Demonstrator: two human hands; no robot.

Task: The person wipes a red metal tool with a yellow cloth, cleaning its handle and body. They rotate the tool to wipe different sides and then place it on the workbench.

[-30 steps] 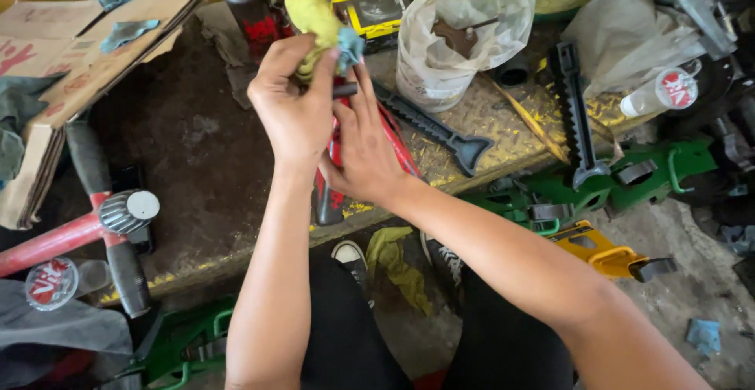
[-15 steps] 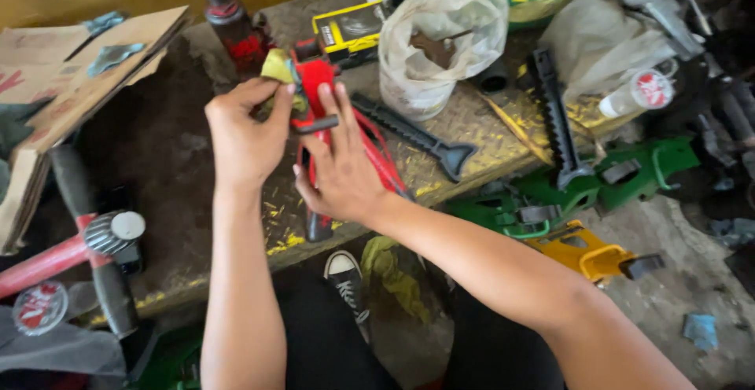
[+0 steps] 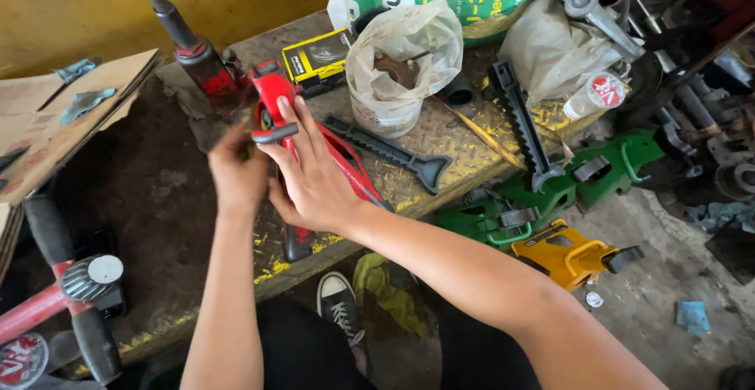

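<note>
Both my hands are on a red metal tool (image 3: 271,91) with a black crossbar and long red arms, held over a dirty workbench (image 3: 149,201). My right hand (image 3: 314,178) lies over its arms with the fingers stretched up to the head. My left hand (image 3: 236,171), blurred, grips the tool from the left side. The lower part of the tool is hidden behind my right palm. A red bottle jack (image 3: 206,68) with a black rod stands just behind the tool.
On the bench lie a black plastic handle (image 3: 389,152), a bagged container (image 3: 401,60), a yellow-black box (image 3: 318,53), a black toothed bar (image 3: 519,126) and cardboard (image 3: 71,115). Green (image 3: 605,166) and yellow (image 3: 562,252) metal frames sit on the floor at right.
The yellow-green rag seen at my left hand a second ago is out of sight. The view has shifted, so hands and red tool now sit lower and more to the left.
</note>
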